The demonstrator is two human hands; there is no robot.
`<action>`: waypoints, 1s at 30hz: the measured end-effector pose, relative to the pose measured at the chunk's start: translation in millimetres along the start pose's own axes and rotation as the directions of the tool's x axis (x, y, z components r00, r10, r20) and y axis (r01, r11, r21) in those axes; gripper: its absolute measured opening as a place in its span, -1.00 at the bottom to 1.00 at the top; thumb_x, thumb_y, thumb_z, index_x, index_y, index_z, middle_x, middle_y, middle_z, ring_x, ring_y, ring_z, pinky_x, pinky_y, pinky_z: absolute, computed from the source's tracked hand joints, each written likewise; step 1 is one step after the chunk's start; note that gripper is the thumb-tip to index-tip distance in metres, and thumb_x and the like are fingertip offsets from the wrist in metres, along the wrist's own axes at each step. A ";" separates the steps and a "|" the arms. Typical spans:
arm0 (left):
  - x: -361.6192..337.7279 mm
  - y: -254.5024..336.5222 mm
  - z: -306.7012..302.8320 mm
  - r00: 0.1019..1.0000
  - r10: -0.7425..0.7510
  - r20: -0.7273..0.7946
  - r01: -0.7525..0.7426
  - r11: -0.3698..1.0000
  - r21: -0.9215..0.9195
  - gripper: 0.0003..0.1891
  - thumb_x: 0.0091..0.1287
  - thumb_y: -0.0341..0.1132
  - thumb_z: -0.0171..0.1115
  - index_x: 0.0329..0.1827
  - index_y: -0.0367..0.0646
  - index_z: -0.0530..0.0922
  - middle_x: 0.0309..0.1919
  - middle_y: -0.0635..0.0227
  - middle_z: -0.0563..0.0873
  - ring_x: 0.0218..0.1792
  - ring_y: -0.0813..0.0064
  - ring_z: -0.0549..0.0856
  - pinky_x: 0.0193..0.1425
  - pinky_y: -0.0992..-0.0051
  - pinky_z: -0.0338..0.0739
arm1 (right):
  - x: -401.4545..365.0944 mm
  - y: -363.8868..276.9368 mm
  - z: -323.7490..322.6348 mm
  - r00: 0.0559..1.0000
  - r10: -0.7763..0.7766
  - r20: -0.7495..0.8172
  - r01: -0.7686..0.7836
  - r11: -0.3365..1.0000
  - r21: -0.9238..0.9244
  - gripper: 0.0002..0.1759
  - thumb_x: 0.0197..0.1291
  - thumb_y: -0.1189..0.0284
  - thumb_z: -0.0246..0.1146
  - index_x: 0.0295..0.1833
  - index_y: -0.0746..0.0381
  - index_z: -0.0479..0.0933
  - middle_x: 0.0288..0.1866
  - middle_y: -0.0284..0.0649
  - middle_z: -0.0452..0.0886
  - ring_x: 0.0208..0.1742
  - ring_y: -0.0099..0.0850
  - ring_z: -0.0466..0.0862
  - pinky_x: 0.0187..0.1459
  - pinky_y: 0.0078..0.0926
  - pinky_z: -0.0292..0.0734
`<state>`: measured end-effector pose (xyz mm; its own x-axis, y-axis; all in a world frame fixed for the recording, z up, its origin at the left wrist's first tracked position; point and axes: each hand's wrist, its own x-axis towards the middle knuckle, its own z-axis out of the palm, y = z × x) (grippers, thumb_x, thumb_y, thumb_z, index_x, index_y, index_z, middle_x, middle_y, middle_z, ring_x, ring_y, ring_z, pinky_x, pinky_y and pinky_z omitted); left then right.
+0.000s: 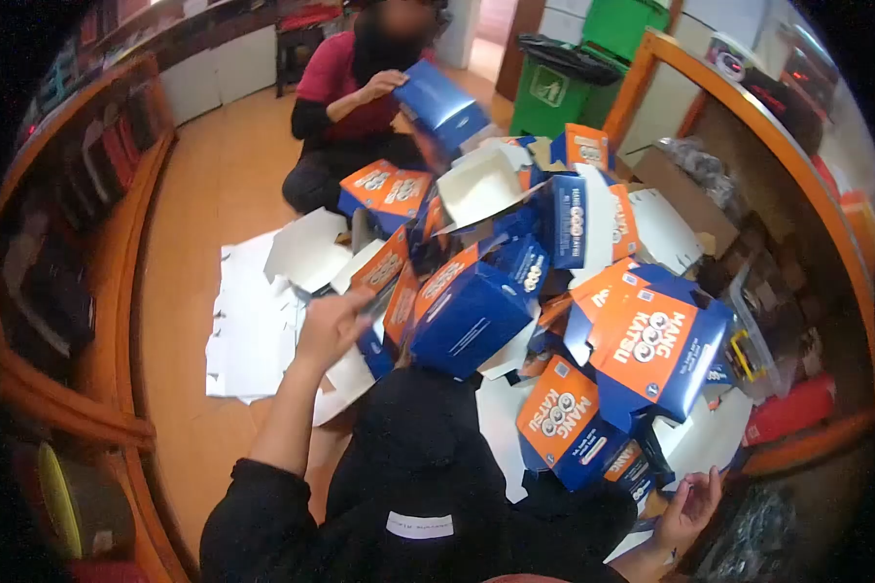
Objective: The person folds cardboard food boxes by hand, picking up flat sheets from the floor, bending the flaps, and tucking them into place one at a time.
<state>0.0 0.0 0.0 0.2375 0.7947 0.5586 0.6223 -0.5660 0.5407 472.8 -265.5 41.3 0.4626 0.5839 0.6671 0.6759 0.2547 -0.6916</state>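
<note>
My left hand (332, 328) is raised in front of an orange-and-blue carton (387, 260), with thumb and a finger apart and nothing seen between them. A large blue carton (472, 321) lies beside it in the middle of the pile. Low on the right, my right hand (688, 510) is turned palm up with its fingers loosely spread, holding nothing visible. Closest to it are a white carton flap (705, 437) and a small blue-and-orange carton (630, 470). Two bigger cartons lettered "MANG KATSU", one upper (651, 335) and one lower (564, 418), rest nearby.
Across the pile, a person (331, 112) sits on the floor holding a blue carton (442, 107). Flat white cardboard sheets (248, 321) lie at the left. A green bin (554, 92) stands behind. Wooden-framed cabinets (126, 291) flank both sides.
</note>
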 end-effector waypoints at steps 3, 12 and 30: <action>-53.3 -70.7 38.0 0.881 -0.309 -0.359 0.330 0.944 -0.003 -0.71 0.13 -0.41 0.19 -0.05 -0.18 0.53 -0.11 0.14 0.63 -0.06 0.18 0.59 0.03 0.35 0.45 | 26.0 -5.8 -6.0 0.991 -0.094 0.100 0.110 0.979 -0.169 -0.51 0.21 0.65 0.05 0.28 0.29 0.24 -0.18 -0.23 0.43 -0.10 -0.47 0.44 -0.05 -0.61 0.33; -167.6 -168.5 46.3 0.271 -0.940 -0.209 0.834 0.121 0.538 -0.22 0.14 -0.10 0.21 0.39 -0.14 0.08 0.38 0.15 0.10 0.27 0.03 0.27 0.25 0.02 0.25 | 34.5 -6.3 52.4 0.989 0.060 0.135 -0.050 0.996 -0.079 -0.39 0.10 0.40 0.26 0.28 0.26 0.26 0.13 -0.05 0.24 -0.01 -0.29 0.44 0.01 -0.39 0.40; -268.7 -260.7 4.5 0.550 -0.832 0.076 0.821 0.555 0.134 -0.34 -0.09 -0.38 0.42 0.15 -0.33 0.41 -0.10 -0.02 0.62 -0.14 0.29 0.66 -0.07 0.45 0.54 | 40.2 -13.6 81.4 0.982 -0.022 0.188 0.045 0.991 -0.124 -0.53 0.16 0.65 0.10 0.22 0.37 0.27 -0.19 -0.20 0.44 -0.14 -0.45 0.43 0.03 -0.49 0.30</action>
<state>-222.7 -65.0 -293.9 -0.3306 0.9244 -0.1902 0.6404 0.3677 0.6743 435.5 -182.8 55.0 0.3319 0.7126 0.6180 0.7621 0.1835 -0.6209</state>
